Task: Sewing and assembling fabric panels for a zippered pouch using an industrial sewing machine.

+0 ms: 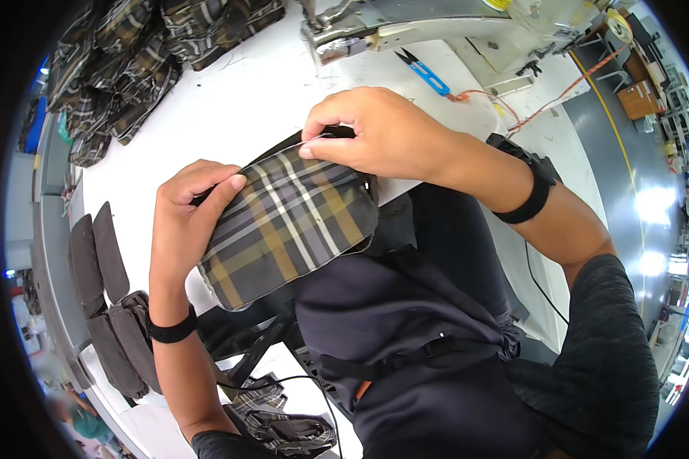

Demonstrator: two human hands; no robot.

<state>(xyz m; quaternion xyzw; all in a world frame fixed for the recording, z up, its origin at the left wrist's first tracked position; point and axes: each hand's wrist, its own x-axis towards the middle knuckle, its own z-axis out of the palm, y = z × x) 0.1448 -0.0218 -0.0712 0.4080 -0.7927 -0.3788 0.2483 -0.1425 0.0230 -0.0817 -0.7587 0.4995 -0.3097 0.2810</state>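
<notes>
A plaid fabric piece (291, 222) in grey, olive and white stretches between my two hands at the table's near edge. My left hand (191, 210) pinches its upper left edge between thumb and fingers. On the upper right edge, my right hand (375, 134) has thumb and index finger closed on the cloth. Black material shows along the top edge, behind the plaid layer. The lower edge of the piece hangs over my lap.
A sewing machine (413, 32) stands at the far side, with blue thread snips (429, 76) on a cord before it. Plaid pieces (130, 57) are heaped at far left. Dark grey padded pieces (88, 264) lie at left; more plaid pieces (291, 432) lie below. A person (88, 421) is at lower left.
</notes>
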